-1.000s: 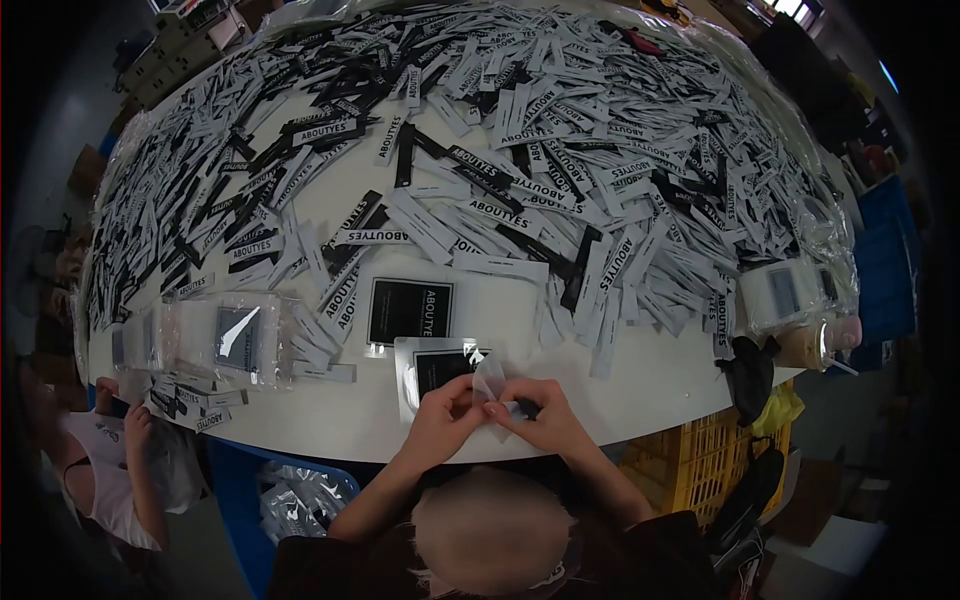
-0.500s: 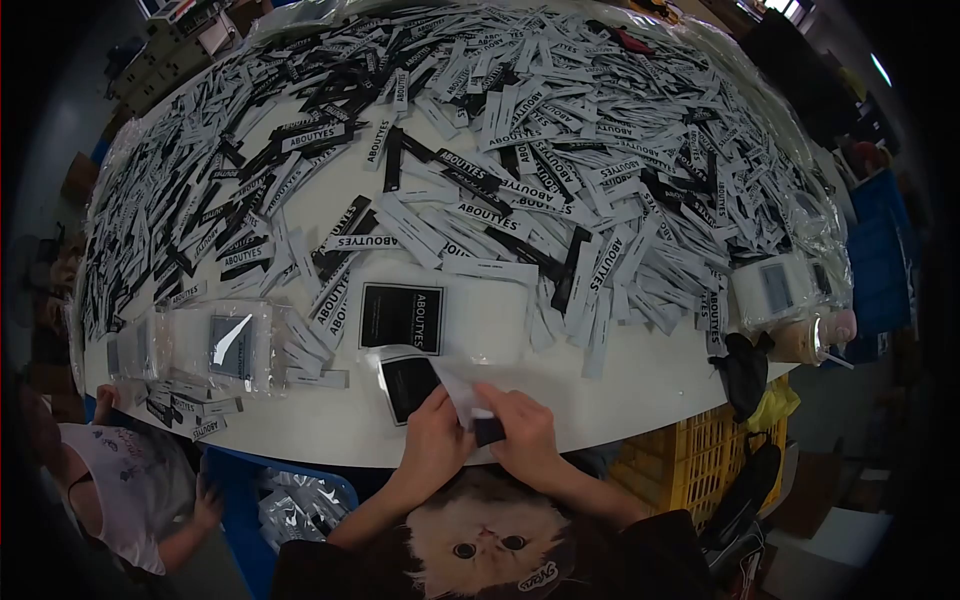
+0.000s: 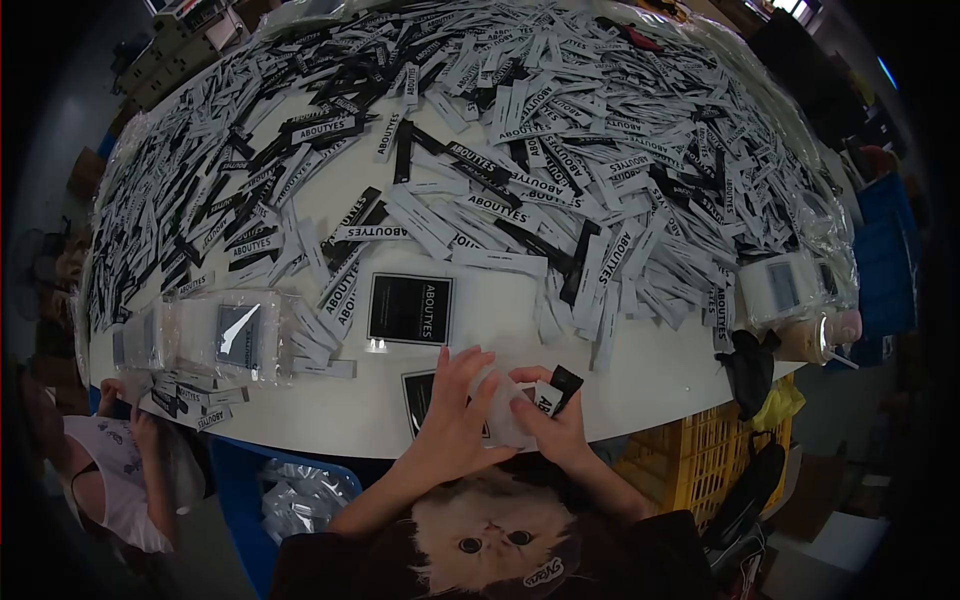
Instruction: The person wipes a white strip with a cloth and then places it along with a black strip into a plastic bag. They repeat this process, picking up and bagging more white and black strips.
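My left hand [image 3: 452, 410] curves around a plastic bag, fingers long over it and thumb low on the near side. The black printed panel of this bag [image 3: 417, 395] shows left of the hand, and its frosted part [image 3: 507, 418] bulges between my hands. My right hand [image 3: 562, 428] pinches a few stick sachets [image 3: 556, 388], one black and one white, close to the frosted part. Whether their lower ends are inside the bag is hidden by my fingers. Just beyond lies another flat bag with a black ABOUTYES panel [image 3: 410, 308].
Heaps of black and white stick sachets [image 3: 620, 140] cover the far table. Clear-wrapped packs [image 3: 240, 335] lie left, another pack [image 3: 780, 287] right beside a cup [image 3: 803, 338]. A blue bin [image 3: 235, 490] and yellow crate [image 3: 690, 450] stand below. Another person [image 3: 115, 470] is at left.
My left hand has shifted from pinching the bag's edge to spreading over it. My right hand has moved right and raised the sachets, which now show more clearly.
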`<move>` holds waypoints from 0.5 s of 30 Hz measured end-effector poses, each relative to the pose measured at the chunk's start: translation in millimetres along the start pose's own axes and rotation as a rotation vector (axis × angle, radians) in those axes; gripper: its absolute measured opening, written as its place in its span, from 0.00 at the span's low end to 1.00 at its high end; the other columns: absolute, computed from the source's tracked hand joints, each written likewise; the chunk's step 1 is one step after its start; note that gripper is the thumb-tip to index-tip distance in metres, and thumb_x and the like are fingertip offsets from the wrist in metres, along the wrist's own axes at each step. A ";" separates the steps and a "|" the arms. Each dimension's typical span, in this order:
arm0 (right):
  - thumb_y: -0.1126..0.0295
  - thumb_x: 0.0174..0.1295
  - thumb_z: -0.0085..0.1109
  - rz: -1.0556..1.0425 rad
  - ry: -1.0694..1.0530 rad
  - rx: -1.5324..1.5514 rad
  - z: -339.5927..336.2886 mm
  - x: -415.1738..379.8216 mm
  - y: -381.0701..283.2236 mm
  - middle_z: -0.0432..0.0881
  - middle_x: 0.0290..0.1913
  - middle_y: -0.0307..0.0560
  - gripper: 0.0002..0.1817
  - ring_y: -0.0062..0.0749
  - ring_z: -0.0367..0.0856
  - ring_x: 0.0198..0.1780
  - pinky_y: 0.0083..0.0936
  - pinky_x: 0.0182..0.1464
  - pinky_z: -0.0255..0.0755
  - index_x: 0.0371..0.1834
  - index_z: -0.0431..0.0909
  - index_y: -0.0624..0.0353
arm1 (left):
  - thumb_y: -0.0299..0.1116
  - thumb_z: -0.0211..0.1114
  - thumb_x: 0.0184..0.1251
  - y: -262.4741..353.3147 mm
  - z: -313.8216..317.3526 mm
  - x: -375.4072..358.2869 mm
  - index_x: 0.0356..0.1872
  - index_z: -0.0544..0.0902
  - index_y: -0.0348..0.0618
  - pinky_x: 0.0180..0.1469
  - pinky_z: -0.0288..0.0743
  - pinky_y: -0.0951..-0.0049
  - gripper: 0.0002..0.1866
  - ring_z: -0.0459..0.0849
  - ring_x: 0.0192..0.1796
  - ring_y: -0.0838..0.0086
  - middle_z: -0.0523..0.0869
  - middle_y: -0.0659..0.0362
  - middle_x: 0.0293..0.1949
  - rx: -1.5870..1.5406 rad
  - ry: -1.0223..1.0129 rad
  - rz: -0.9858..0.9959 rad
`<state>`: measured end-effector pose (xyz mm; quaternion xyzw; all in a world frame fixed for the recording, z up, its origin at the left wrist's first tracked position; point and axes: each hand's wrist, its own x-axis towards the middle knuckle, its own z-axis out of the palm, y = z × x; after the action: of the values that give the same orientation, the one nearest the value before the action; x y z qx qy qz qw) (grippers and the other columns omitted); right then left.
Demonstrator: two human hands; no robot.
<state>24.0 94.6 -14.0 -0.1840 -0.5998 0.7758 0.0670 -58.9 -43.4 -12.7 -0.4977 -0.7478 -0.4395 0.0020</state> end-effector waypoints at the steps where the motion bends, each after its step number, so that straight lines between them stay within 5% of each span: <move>1: 0.77 0.55 0.54 -0.005 0.004 -0.002 -4.4 -0.9 0.1 0.78 0.35 0.40 0.12 0.17 0.72 0.36 0.17 0.40 0.68 0.43 0.75 0.67 | 0.38 0.76 0.35 -1.2 1.8 -4.0 0.63 0.58 0.36 0.65 0.51 0.45 0.50 0.64 0.62 0.52 0.65 0.45 0.56 -0.002 0.000 0.007; 6: 0.77 0.60 0.53 -0.253 0.021 -0.257 -31.0 4.3 -8.6 0.79 0.48 0.49 0.11 0.23 0.75 0.48 0.19 0.52 0.66 0.46 0.75 0.66 | 0.39 0.76 0.33 0.8 -2.0 -5.8 0.64 0.59 0.34 0.60 0.58 0.53 0.52 0.66 0.55 0.52 0.66 0.46 0.55 0.052 -0.066 -0.283; 8: 0.79 0.64 0.47 -0.142 -0.062 -0.243 -36.4 -1.8 -18.7 0.75 0.55 0.55 0.12 0.27 0.73 0.55 0.23 0.57 0.64 0.48 0.74 0.67 | 0.39 0.76 0.33 2.8 -2.7 -4.8 0.64 0.59 0.34 0.59 0.59 0.55 0.52 0.66 0.55 0.52 0.66 0.46 0.54 0.074 -0.102 -0.273; 11: 0.74 0.68 0.38 -0.218 0.047 0.283 -30.8 -6.9 -20.6 0.73 0.54 0.64 0.13 0.44 0.70 0.59 0.37 0.62 0.62 0.50 0.68 0.68 | 0.41 0.76 0.33 4.4 -0.3 -4.5 0.64 0.59 0.34 0.57 0.59 0.57 0.52 0.66 0.54 0.53 0.66 0.47 0.54 0.086 -0.140 -0.251; 15: 0.73 0.67 0.42 -0.052 -0.085 0.416 -14.1 -0.2 -12.0 0.73 0.55 0.60 0.11 0.39 0.71 0.59 0.34 0.60 0.64 0.48 0.70 0.67 | 0.44 0.76 0.33 8.3 0.9 -5.5 0.65 0.58 0.35 0.57 0.58 0.56 0.53 0.66 0.54 0.54 0.66 0.47 0.54 0.061 -0.077 -0.159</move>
<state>27.9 110.6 -5.5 -0.1176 -0.4337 0.8879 0.0983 -49.6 -45.8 -10.2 -0.4529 -0.7976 -0.3958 -0.0464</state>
